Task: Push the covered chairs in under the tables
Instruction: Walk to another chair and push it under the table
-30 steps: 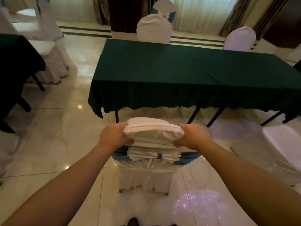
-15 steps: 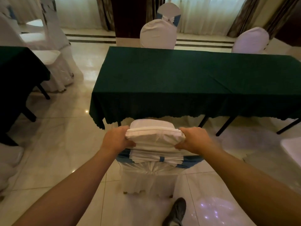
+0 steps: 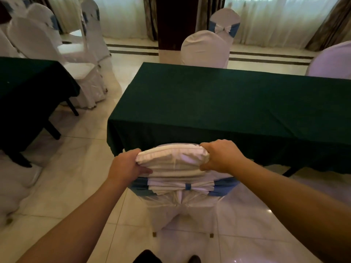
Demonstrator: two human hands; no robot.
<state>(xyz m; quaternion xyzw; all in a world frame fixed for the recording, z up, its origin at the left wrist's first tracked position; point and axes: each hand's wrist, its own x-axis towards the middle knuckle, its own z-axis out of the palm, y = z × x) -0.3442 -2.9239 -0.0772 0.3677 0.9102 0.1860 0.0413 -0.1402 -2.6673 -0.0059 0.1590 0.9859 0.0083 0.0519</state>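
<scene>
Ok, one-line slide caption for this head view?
Both hands, left and right, grip a white-covered chair at the green-clothed table.

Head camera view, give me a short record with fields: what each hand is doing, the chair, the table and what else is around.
left hand: left hand, grip closed on the left top corner of the chair back
right hand: right hand, grip closed on the right top corner
chair: white fabric-covered chair with blue sash and bow, back facing the camera, top edge at the table's near skirt
table: long table under a dark green cloth, top bare
far side: two white covered chairs
left: second dark green table
</scene>
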